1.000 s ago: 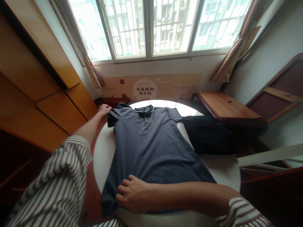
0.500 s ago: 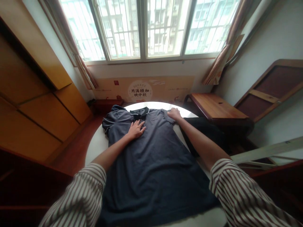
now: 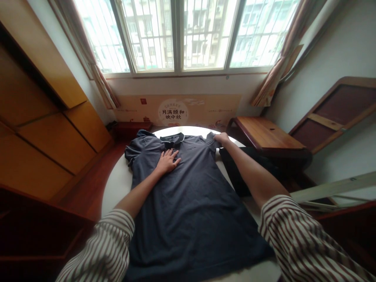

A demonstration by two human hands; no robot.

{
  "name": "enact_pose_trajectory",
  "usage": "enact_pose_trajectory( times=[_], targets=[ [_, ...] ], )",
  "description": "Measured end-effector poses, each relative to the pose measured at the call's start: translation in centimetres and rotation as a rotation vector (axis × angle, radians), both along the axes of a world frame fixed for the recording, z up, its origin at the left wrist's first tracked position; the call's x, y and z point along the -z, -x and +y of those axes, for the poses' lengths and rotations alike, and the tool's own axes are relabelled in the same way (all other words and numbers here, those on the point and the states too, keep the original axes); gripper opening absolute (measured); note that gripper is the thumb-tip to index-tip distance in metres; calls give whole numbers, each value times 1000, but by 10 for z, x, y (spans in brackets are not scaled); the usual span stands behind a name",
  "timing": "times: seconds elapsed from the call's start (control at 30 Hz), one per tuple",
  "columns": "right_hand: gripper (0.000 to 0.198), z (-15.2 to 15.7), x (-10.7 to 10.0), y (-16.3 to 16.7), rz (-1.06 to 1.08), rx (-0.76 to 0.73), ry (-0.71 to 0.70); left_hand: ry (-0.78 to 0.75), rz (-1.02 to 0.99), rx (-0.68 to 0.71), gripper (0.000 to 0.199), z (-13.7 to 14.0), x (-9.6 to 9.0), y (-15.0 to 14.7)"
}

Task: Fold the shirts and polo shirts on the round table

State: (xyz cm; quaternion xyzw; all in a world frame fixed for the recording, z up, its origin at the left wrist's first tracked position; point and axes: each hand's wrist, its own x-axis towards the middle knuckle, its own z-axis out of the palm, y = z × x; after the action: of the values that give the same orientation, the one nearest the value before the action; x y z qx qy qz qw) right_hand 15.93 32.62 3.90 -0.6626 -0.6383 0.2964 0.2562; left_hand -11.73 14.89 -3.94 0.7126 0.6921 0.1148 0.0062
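A dark blue-grey polo shirt (image 3: 188, 203) lies spread, front up, over a round white table (image 3: 113, 188), its collar toward the window. My left hand (image 3: 168, 160) rests on the chest just below the collar, fingers spread flat. At the far right, my right hand (image 3: 222, 139) is closed on the edge of the shirt's sleeve and holds it raised slightly off the table. The other sleeve, at the left, is bunched in folds.
A wooden side table (image 3: 268, 133) stands beyond the table at the right, with a dark cloth-like thing (image 3: 237, 168) below it. Wooden cabinets (image 3: 55, 145) line the left. A printed banner (image 3: 202, 109) runs under the window.
My right hand has moved slightly right and pulled the sleeve outward and up. My left hand stays flat on the shirt's chest.
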Motion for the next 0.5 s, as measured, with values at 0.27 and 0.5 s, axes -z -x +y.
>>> enact_pose_trajectory(
  times=[0.27, 0.5],
  targets=[
    [39, -23, -24, 15, -61, -146, -126, -3, 1, 6, 63, 0, -1, -1],
    [22, -33, -10, 49, -139, -386, -50, -11, 18, -8, 62, -2, -3, -2]
  ],
)
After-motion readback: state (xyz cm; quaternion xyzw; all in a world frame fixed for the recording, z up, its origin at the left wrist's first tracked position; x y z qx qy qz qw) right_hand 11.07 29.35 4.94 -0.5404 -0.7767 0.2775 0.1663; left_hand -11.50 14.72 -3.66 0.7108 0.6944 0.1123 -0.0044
